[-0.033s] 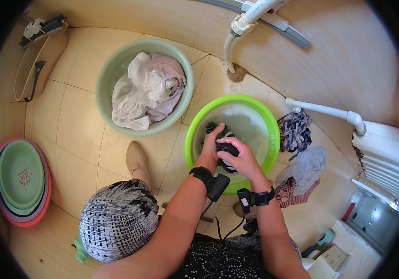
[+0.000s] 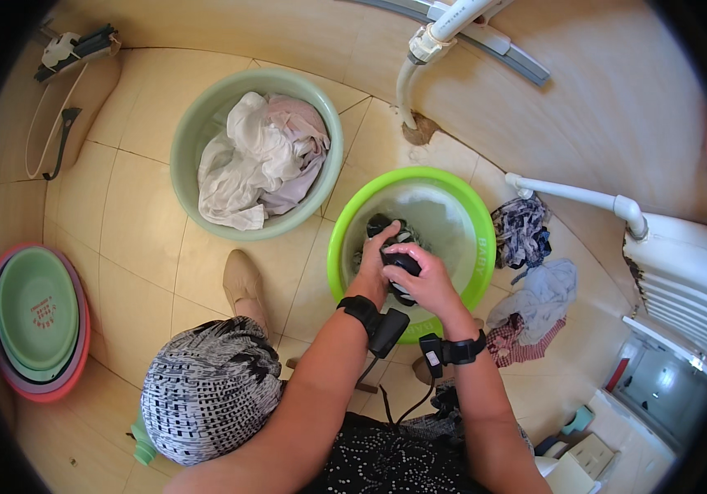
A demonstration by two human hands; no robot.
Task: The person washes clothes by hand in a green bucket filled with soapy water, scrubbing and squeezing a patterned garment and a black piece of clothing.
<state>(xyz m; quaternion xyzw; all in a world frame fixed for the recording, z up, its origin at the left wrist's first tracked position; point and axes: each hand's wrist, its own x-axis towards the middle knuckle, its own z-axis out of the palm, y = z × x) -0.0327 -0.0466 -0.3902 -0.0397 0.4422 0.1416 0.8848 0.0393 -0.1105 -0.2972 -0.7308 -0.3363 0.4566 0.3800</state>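
A bright green-rimmed basin (image 2: pixel 485 272) with cloudy, foamy water (image 2: pixel 440 216) stands on the floor before me. Over its near left part, both hands are closed on a wet black-and-white cloth (image 2: pixel 403 263). My left hand (image 2: pixel 371 270) grips it from the left, thumb pointing away from me. From the right, my right hand (image 2: pixel 426 281) wraps its fingers over a bunched dark part. More of the cloth shows beyond the left thumb and beneath the hands. Where its lower part meets the water is partly hidden. Each wrist wears a black strap with a small box.
Farther left, a pale green basin (image 2: pixel 180 165) holds white and pinkish clothes (image 2: pixel 267 160). Right of the green basin lie dark patterned cloth (image 2: pixel 522 232), a grey-blue garment (image 2: pixel 544 292) and red checked cloth (image 2: pixel 526 342). Stacked basins (image 2: pixel 36 309) stand left; a white radiator (image 2: pixel 674 276) stands right.
Both hands keep their hold on the cloth and have barely moved. The cloth's far end beyond the left thumb has shifted slightly, and the foam pattern on the water differs.
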